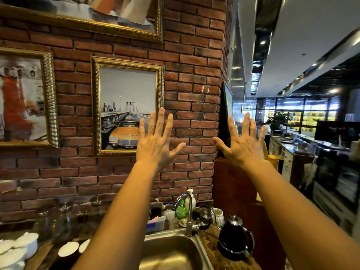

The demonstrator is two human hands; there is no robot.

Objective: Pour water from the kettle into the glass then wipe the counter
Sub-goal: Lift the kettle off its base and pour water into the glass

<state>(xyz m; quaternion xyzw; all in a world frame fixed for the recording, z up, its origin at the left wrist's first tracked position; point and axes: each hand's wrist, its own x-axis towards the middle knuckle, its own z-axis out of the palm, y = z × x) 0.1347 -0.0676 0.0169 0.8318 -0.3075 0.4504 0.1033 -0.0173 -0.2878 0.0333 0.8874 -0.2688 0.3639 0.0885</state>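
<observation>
My left forearm covers the sink's left rim, and the bottom edge cuts the basin off. The jars at the left are a blur, and I can't pick out any drinking glass among them. The white cups run off the lower left corner, and the green bottle's label is too small to read

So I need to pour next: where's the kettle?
The black kettle stands on the counter, lower right, just right of the sink and faucet.
</observation>
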